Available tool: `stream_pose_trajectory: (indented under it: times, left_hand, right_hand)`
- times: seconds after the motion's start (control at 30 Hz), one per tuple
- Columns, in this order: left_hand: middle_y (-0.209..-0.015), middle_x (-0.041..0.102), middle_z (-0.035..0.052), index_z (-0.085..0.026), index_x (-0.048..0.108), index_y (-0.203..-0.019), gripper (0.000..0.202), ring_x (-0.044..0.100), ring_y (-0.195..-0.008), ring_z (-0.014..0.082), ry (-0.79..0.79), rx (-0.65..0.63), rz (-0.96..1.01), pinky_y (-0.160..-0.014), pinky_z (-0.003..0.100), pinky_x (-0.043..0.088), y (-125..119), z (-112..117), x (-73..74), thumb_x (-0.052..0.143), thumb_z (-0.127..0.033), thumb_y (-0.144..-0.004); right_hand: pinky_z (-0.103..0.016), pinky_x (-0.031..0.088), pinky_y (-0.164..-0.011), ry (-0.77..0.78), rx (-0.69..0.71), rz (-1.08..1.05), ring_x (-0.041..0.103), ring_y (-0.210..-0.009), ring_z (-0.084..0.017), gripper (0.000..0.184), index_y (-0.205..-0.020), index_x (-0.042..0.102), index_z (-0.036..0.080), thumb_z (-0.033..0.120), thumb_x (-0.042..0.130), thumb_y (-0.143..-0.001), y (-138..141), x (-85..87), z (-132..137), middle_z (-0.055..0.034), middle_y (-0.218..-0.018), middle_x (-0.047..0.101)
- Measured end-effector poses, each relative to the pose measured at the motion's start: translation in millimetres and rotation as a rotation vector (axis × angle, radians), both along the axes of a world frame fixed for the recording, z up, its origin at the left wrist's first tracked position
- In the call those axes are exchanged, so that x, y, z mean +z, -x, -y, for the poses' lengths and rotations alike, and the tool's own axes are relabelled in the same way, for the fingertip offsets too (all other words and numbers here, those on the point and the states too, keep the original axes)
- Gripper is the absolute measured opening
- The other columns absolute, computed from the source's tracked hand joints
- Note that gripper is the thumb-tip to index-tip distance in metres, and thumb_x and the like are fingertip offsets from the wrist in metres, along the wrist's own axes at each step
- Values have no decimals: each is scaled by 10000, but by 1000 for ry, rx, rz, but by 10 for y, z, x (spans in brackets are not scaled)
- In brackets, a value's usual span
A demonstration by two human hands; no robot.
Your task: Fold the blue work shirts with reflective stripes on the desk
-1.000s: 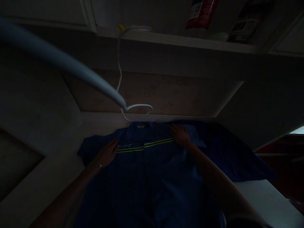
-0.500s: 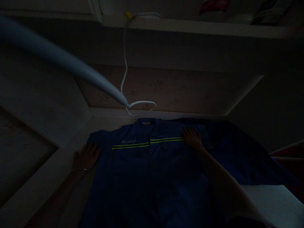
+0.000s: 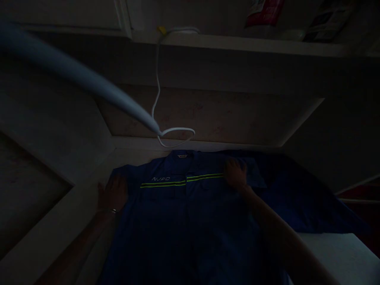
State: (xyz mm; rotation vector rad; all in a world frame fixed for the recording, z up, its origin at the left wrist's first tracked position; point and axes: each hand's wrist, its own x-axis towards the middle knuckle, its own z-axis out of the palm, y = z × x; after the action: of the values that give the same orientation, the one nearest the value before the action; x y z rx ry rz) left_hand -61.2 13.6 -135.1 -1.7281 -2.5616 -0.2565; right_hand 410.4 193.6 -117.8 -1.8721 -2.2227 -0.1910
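A dark blue work jacket [image 3: 166, 221] lies spread flat, front side up, with its collar at the far end. Two yellow-green stripes cross its chest, and the letters NJPC show above them on the left. My left hand [image 3: 114, 193], a bracelet at its wrist, rests with fingers stretched on the jacket's left sleeve edge. On the chest at the right, near the end of the stripes, my right hand [image 3: 235, 173] lies flat with its fingers pointing away from me. Neither hand grips the cloth. Dim light hides much of the lower jacket.
More dark blue cloth [image 3: 305, 194] is heaped at the right. A pale tube-like bar [image 3: 89, 81] slants in from the upper left, close to a hanging white cord [image 3: 157, 87]. Above runs a shelf [image 3: 231, 44] carrying a red-labelled container [image 3: 264, 14].
My left hand has moved right and slightly up, further onto the sleeve. My right hand has shifted a little left across the chest. The camera view has tilted slightly.
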Motion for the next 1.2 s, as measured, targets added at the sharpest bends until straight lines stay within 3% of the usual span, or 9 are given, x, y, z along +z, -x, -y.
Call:
stream_pose_trajectory:
  times: [0.13,0.27,0.4,0.53,0.67,0.8,0.93,1.03,1.2]
  left_hand:
    - [-1569,350,114,-189,454,-1430,540,352,-1418,273,-59,-216,-6,-1168,513,242,-737,-85,65,255,-386,-969]
    - [-1585,312,61,-288,417,-1461,587,270,-1459,313,58,-327,60,-1164,631,156,-1213,-18,-174,288,-544,-948]
    - [-1592,285,27,-329,373,-1481,612,231,-1475,299,66,-303,57,-1178,637,97,-1251,28,-343,245,-586,-941]
    - [-1590,284,51,-306,379,-1481,598,239,-1472,307,52,-294,37,-1169,658,111,-1251,78,-241,256,-552,-950]
    - [-1599,248,36,-301,365,-1489,578,226,-1477,288,-12,-352,42,-1198,609,134,-1373,303,-167,256,-512,-962]
    - [-1590,263,36,-339,382,-1475,577,243,-1469,295,58,-407,119,-1185,598,219,-1502,538,-267,293,-553,-946]
    - [-1570,333,59,-307,467,-1430,549,269,-1461,302,27,-407,238,-1200,601,168,-1538,578,-312,352,-528,-941]
    - [-1473,497,105,-241,634,-1256,451,418,-1382,291,-124,-291,554,-1189,540,254,-1393,509,-236,490,-467,-894]
    - [-1044,698,54,-214,682,-869,124,655,-1013,200,-614,553,1361,-954,366,524,-671,446,6,650,-256,-757]
  right_hand:
    - [-606,46,-1166,8,308,-41,285,-1432,-270,502,-1452,435,247,417,252,-1016,555,61,576,-70,-1556,362]
    - [-604,109,-1158,180,493,-32,283,-1437,-270,502,-1435,455,318,499,246,-1016,821,-147,992,-22,-1556,369]
    - [-589,133,-1159,230,491,-23,281,-1440,-264,478,-1425,467,335,491,272,-1017,825,-234,1016,-12,-1556,369]
    - [-632,88,-1156,237,485,-29,259,-1449,-289,494,-1459,429,290,467,299,-1016,838,-50,1107,-45,-1564,346]
    - [-619,-18,-1173,249,618,-111,204,-1472,-272,526,-1498,359,322,509,284,-1013,884,74,1556,-23,-1580,299]
    - [-614,20,-1183,390,720,-126,217,-1467,-282,541,-1507,336,344,537,296,-1004,927,-53,1940,3,-1573,308]
    - [-610,26,-1187,415,692,-126,226,-1464,-279,528,-1503,335,368,541,290,-1006,945,-179,1993,33,-1570,315]
    - [-605,20,-1188,403,702,-118,226,-1464,-276,522,-1504,335,362,529,278,-1013,940,-201,1960,29,-1571,314]
    - [-616,47,-1181,343,734,-88,252,-1453,-289,512,-1508,332,339,492,298,-1020,921,-225,1965,13,-1570,324]
